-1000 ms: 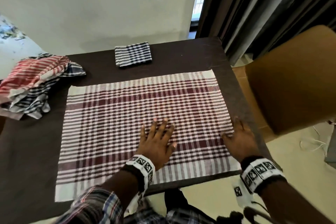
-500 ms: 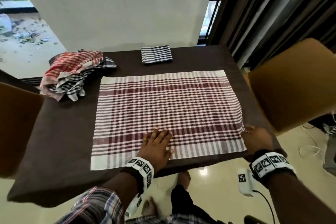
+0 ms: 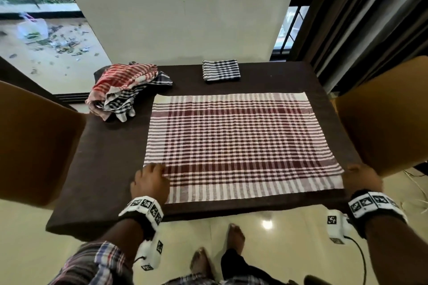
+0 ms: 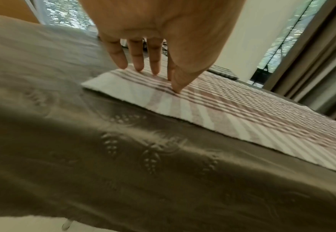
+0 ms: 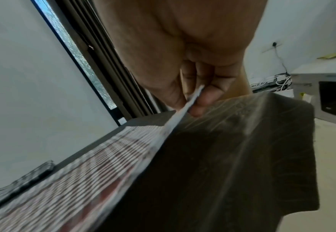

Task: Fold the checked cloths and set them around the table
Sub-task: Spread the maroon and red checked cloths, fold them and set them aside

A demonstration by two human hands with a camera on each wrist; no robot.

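A maroon-and-white checked cloth (image 3: 231,141) lies spread flat on the dark brown table (image 3: 104,169). My left hand (image 3: 151,176) rests at its near left corner. In the left wrist view, the left hand (image 4: 153,73) has straight fingers whose tips touch the cloth (image 4: 242,113). My right hand (image 3: 359,176) is at the near right corner. The right wrist view shows that hand (image 5: 193,100) pinching the cloth's edge (image 5: 179,116) between thumb and fingers, slightly raised off the table.
A folded black-and-white checked cloth (image 3: 221,70) sits at the table's far edge. A heap of unfolded red and black checked cloths (image 3: 125,88) lies at the far left. Brown chair backs stand left (image 3: 34,146) and right (image 3: 389,111) of the table.
My left hand slid from the middle of the near edge to the near left corner. My right hand moved to the near right corner and took hold of it. My head drew back.
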